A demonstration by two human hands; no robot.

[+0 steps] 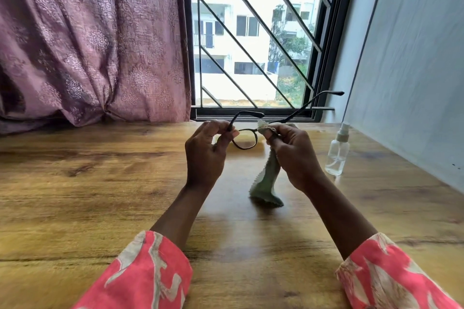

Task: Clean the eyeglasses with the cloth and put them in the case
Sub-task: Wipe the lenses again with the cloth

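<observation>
Dark-framed eyeglasses [244,139] are held above the wooden table [100,183], temples unfolded and pointing away from me toward the window. My left hand [204,153] pinches the left end of the frame near its hinge. My right hand [292,154] grips a pale green cloth [267,180] wrapped over the right lens, which is hidden by the cloth and my fingers. The cloth's loose end hangs down to the tabletop. No case is in view.
A small clear spray bottle [337,153] stands on the table to the right of my hands. A window with a black grille [253,40] lies straight ahead, a mauve curtain [88,40] to the left, a pale wall [414,57] on the right.
</observation>
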